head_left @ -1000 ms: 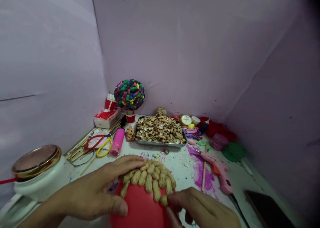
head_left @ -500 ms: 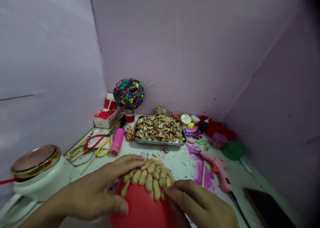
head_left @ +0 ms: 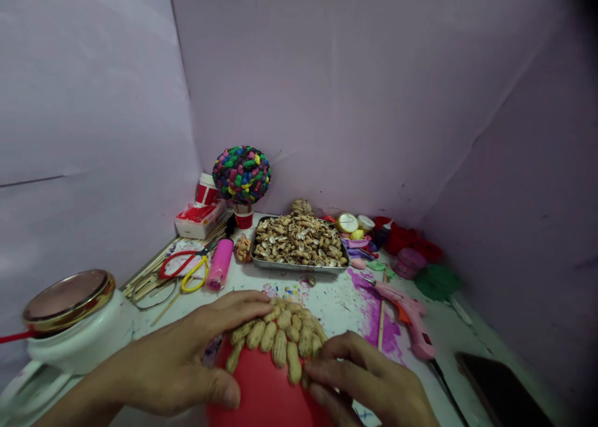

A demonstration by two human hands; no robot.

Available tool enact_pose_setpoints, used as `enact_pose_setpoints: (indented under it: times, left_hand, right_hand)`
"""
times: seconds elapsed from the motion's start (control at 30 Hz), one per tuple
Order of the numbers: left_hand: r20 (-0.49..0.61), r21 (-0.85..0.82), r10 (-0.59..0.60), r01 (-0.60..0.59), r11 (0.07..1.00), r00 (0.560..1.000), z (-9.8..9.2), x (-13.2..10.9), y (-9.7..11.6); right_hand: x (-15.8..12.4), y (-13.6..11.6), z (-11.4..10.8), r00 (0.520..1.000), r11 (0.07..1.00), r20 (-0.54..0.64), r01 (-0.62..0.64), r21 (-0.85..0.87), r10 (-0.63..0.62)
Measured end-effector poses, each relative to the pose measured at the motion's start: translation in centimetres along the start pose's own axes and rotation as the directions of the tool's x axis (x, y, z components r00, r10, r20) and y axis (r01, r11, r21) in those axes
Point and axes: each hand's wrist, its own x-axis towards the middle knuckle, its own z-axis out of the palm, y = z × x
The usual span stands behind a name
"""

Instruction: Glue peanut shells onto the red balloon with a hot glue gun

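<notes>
Steadying a red rounded form [head_left: 271, 393] at the near edge of the counter [head_left: 334, 305], I spread my left hand [head_left: 175, 358] wide along its side, fingers over the top and thumb apart on the bare red surface. Rows of whole peanuts [head_left: 280, 348] cover its upper part, overlapping toward the crown. My right hand [head_left: 374, 383] is narrow, thumb and fingertips pinched on a half-hidden peanut [head_left: 305, 382] at the lower right of those rows.

Just beyond the form, coloured specks dot the white surface, and behind them a metal tray [head_left: 299, 267] carries a heap of shells [head_left: 299, 243]. To my right, a pink glue gun [head_left: 411, 321] lies near a thin wooden stick [head_left: 381, 324], with a dark phone [head_left: 504, 389] closer to me. To my left are a pink cylinder [head_left: 219, 265], scissors [head_left: 196, 274] with one red and one yellow handle, and a white jar [head_left: 77, 336] under a gold-rimmed lid. Farther back, a multicoloured ball [head_left: 242, 174] stands above a small red cup [head_left: 243, 219], beside a tissue box [head_left: 200, 221].
</notes>
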Motion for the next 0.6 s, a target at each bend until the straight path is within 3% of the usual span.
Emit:
enact_pose_setpoints:
  times: [0.1, 0.23, 0.4, 0.6]
  left_hand:
    - [-0.017, -0.008, -0.012, 0.012, 1.0, 1.0, 0.14, 0.01, -0.08]
    - [-0.025, -0.006, -0.008, 0.008, 1.0, 1.0, 0.25, 0.07, -0.21]
    - [-0.018, 0.01, -0.004, 0.004, 1.0, 1.0, -0.07, 0.07, -0.01]
    - [-0.028, 0.043, 0.0, 0.001, 0.999, 1.0, 0.04, -0.21, -0.3]
  right_hand:
    - [0.26, 0.26, -0.18, 0.997, 0.989, 0.063, -0.049, 0.141, 0.04]
    - [0.35, 0.34, 0.15, 0.985, 0.96, 0.003, -0.169, 0.224, 0.173]
    - [0.21, 0.34, 0.22, 0.997, 0.977, -0.018, -0.072, 0.201, 0.077]
    - [0.08, -0.02, 0.04, 0.998, 0.998, -0.042, -0.041, 0.043, 0.042]
